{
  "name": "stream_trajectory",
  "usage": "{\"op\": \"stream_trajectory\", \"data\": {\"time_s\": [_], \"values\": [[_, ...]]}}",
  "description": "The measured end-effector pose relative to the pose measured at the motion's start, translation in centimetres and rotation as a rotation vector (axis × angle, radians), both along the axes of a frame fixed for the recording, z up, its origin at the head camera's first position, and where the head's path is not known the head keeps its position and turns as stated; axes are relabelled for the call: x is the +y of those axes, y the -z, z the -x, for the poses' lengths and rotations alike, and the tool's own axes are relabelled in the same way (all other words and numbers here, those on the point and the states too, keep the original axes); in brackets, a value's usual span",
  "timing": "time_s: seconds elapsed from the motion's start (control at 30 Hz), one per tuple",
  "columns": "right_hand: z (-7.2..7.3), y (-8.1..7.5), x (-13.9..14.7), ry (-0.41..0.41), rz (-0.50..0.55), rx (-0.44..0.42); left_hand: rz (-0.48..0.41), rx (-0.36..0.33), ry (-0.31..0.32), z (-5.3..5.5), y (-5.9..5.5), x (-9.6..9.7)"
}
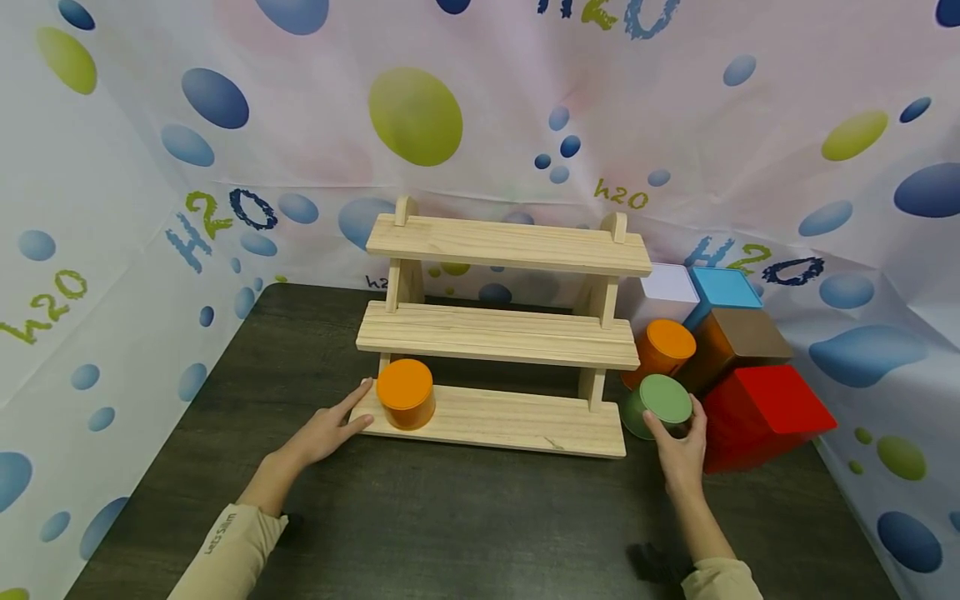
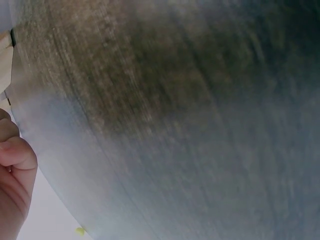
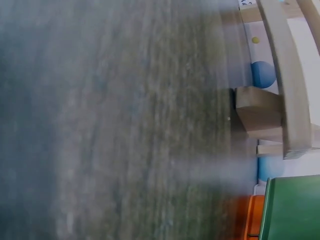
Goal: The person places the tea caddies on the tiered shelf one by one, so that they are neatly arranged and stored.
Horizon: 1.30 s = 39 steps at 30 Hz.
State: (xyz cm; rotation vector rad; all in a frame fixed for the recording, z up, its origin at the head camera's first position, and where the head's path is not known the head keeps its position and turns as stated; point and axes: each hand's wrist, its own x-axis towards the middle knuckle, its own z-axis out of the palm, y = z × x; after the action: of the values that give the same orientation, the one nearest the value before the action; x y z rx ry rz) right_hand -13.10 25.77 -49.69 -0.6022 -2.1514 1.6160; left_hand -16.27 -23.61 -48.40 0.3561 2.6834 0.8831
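Observation:
A three-tier wooden shelf (image 1: pixel 495 333) stands on the dark table. An orange cylinder (image 1: pixel 406 395) sits upright at the left end of its bottom tier. My left hand (image 1: pixel 318 433) is at that end, index finger and thumb stretched toward the tier's edge beside the cylinder; in the left wrist view part of this hand (image 2: pixel 15 170) shows at the left edge. My right hand (image 1: pixel 681 450) grips a green cylinder (image 1: pixel 664 400) between thumb and fingers, just right of the bottom tier. The right wrist view shows the green cylinder (image 3: pixel 292 210) at lower right, the hand out of sight.
Right of the shelf stand a second orange cylinder (image 1: pixel 666 346), a red box (image 1: pixel 772 412), a brown box (image 1: pixel 742 337), a blue box (image 1: pixel 723 287) and a white box (image 1: pixel 663 292). A patterned sheet (image 1: pixel 510 108) hangs behind the dark table (image 1: pixel 450 525).

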Motion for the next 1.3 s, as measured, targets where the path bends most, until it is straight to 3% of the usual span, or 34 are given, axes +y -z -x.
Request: {"op": "stream_trajectory", "data": {"time_s": [0.37,0.7,1.3], "values": [[-1.6,-0.9,1.0,-0.042,-0.042,0.087,0.013,-0.019,-0.003,0.0,-0.2,0.1],[-2.5,-3.9,0.4,-0.074,-0.049,-0.030,0.006,-0.036,-0.010,0.2,0.1,-0.1],[-3.3,-4.7,-3.5,-0.286,-0.135,0.042,0.005,-0.018,-0.007,0.1,-0.1,0.1]]}}
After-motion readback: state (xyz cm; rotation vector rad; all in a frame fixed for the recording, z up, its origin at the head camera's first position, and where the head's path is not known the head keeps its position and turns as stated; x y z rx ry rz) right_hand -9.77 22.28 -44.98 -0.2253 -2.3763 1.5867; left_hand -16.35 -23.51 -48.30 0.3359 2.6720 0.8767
